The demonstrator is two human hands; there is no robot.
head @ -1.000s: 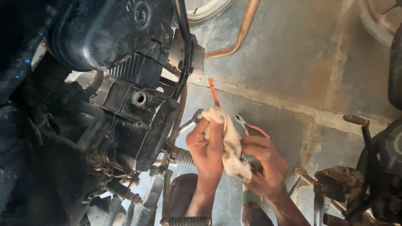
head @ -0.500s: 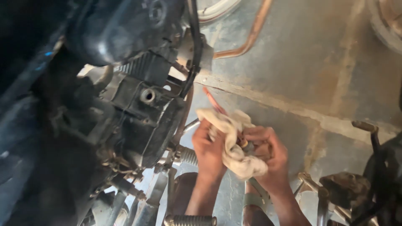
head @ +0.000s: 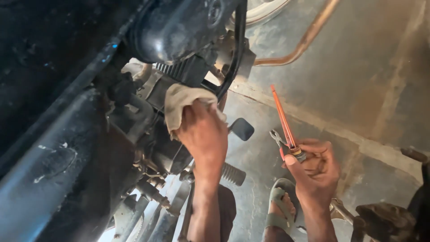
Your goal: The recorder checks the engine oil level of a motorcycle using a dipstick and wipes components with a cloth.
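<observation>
My left hand (head: 202,132) presses a dirty cream rag (head: 180,104) against the side of a motorcycle engine (head: 168,89), covering the spot it touches. My right hand (head: 316,168) is held apart to the right, closed around small pliers (head: 278,138), a thin orange rod (head: 282,115) that points up and left, and a small metal part by the thumb. The black engine cover (head: 174,27) bulges above the rag.
A black frame tube (head: 235,54) runs down beside the engine. A rubber foot peg (head: 233,174) and a flat pedal (head: 242,128) stick out below my left hand. My sandalled foot (head: 280,210) rests on the concrete floor (head: 358,89). A rusty curved pipe (head: 304,42) lies at the top.
My hands, held together around the rag in front of me, have separated. The left hand carried the rag up onto the engine; the right hand kept the pliers and orange rod.
</observation>
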